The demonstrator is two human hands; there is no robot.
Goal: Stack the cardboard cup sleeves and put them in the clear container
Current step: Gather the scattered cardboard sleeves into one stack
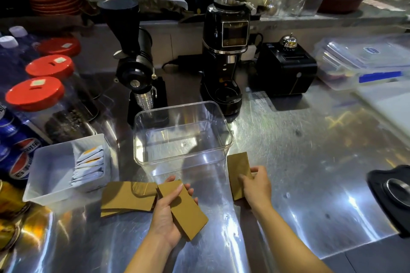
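An empty clear container (pixel 142 135) stands in the middle of the steel counter. Just in front of it, my left hand (pixel 168 213) holds a flat brown cardboard cup sleeve (pixel 188 213) above the counter, thumb on top. To the left lie two or three more sleeves (pixel 126 197) loosely overlapped on the counter. At the container's near right corner my right hand (pixel 255 186) grips another sleeve (pixel 238 168), which lies flat or nearly flat on the counter.
A white tray (pixel 51 166) with sachets sits left of the sleeves. Red-lidded jars (pixel 35 93) and cola bottles (pixel 20 162) line the left edge. Two black grinders (pixel 224 51) and a black box (pixel 286 71) stand behind the container. A black mat (pixel 390 190) lies at right.
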